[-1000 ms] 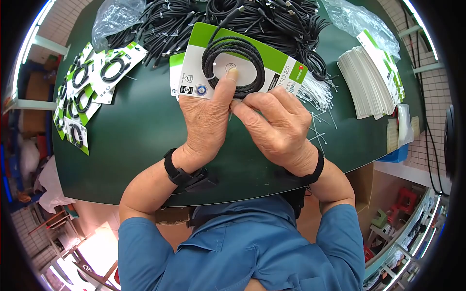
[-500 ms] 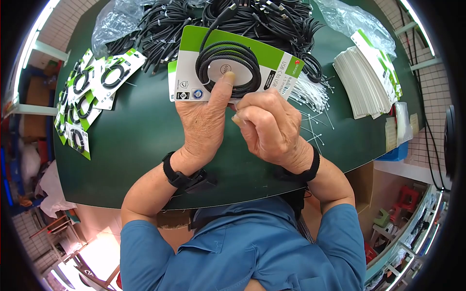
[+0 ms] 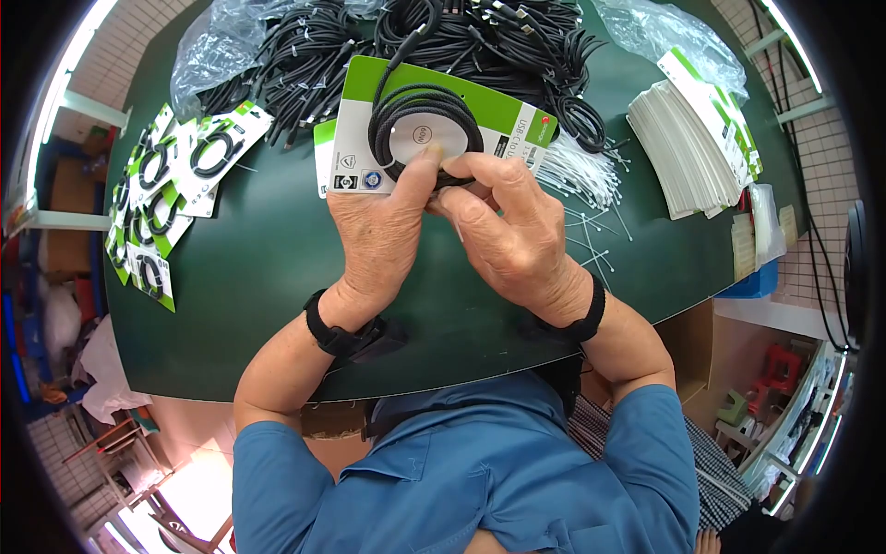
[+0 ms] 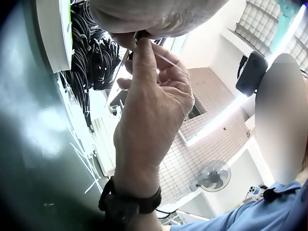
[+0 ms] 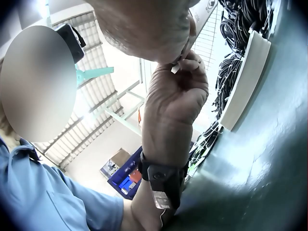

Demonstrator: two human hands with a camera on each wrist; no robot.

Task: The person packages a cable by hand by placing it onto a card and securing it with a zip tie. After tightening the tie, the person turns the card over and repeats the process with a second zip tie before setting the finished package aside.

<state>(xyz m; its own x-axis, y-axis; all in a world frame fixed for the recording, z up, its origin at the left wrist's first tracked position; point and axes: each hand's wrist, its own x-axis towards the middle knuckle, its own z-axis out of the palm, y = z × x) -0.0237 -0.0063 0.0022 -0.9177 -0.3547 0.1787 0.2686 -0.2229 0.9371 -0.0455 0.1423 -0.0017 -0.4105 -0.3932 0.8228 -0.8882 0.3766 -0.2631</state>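
My left hand grips a green and white packaging card by its lower edge. Its thumb presses on the card's front, inside a coiled black braided cable. The cable's plug end rises over the card's top edge. A second card shows partly behind the first. At the coil's lower side, my right hand has its fingers bent, with index finger and thumb against the card's bottom edge. From these fingers sticks out a thin white cable tie, seen in the left wrist view; its other end is hidden.
Several black cables lie heaped at the back. Carded cables are piled on the left. Loose white cable ties lie right of the hands, then a stack of cards. Clear plastic bags stand behind on the green table.
The right hand's fingers came slightly away from the card, then moved back against its bottom edge and the coil. Both hands and the card shifted a little to the left.
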